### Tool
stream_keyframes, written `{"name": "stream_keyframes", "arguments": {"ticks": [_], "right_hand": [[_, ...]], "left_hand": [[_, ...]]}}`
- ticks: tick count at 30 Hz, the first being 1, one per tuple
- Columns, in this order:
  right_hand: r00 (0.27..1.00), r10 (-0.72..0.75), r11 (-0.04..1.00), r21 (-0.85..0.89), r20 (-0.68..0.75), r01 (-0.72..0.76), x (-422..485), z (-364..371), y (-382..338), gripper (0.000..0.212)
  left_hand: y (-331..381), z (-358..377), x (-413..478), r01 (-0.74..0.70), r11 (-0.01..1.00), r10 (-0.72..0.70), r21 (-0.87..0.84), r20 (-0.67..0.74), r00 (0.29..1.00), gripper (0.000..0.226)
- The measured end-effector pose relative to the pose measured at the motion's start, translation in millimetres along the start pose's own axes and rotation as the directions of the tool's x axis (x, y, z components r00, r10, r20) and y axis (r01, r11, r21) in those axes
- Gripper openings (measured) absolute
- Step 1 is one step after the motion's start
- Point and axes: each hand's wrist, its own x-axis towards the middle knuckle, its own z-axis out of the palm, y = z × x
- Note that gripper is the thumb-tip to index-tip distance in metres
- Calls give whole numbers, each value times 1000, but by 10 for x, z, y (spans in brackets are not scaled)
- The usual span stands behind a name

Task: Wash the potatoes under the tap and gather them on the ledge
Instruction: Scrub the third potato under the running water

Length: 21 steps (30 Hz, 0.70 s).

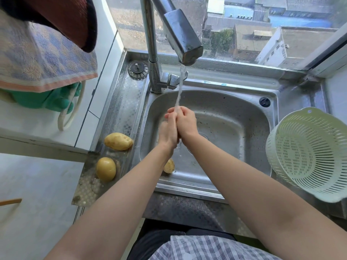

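Head view. Tap (180, 34) running; stream (179, 91) lands on both hands over the sink (234, 113). Left hand (167, 131) & right hand (186, 123) pressed together palm to palm, fingertips curled at top; anything held between them: cannot tell. Two potatoes on the ledge (124, 109), left of the basin: long potato (118, 141) further off, round potato (106, 168) nearer, apart. Third potato (169, 166) lies in the basin, part hidden by the left forearm. Colander (309, 152) tilted at right rim. Judgement: wash step in hand, approx. two of three done. Next move req.: lift basin potato, scrub under stream, set on ledge near the others.
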Motion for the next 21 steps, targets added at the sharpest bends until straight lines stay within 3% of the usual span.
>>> {"name": "stream_keyframes", "arguments": {"ticks": [2, 5, 8, 11, 14, 16, 19, 21], "right_hand": [[996, -66, 998, -18, 53, 67, -49, -34, 0, 31], [943, -246, 958, -89, 224, 271, -160, -112, -7, 17], [929, -330, 886, -284, 169, 367, -116, -158, -9, 22], [954, -277, 838, -458, 111, 297, -83, -154, -53, 36], [992, -116, 848, -515, 59, 130, -90, -183, -153, 38], [999, 44, 876, -481, 29, -25, -27, -201, -194, 36], [950, 301, 932, -236, 87, -274, -25, -168, -250, 37], [912, 375, 927, -72, 168, -368, -80, -172, -274, 36]], "left_hand": [[37, -40, 16, -22, 999, 23, 32, -21, 1000, 48], [42, -103, 165, 57, 996, -46, 65, -166, 985, 50], [1, -103, 200, 71, 946, -2, 318, -212, 977, 58], [16, -118, 114, 2, 782, 143, 623, -182, 973, 69], [12, -162, 60, -125, 651, 320, 749, -122, 940, 70], [-53, -172, 128, -235, 681, 399, 693, -82, 913, 52], [-108, -153, 210, -344, 896, 343, 281, 54, 938, 48], [-81, -141, 191, -344, 935, 330, 90, 144, 933, 41]]}}
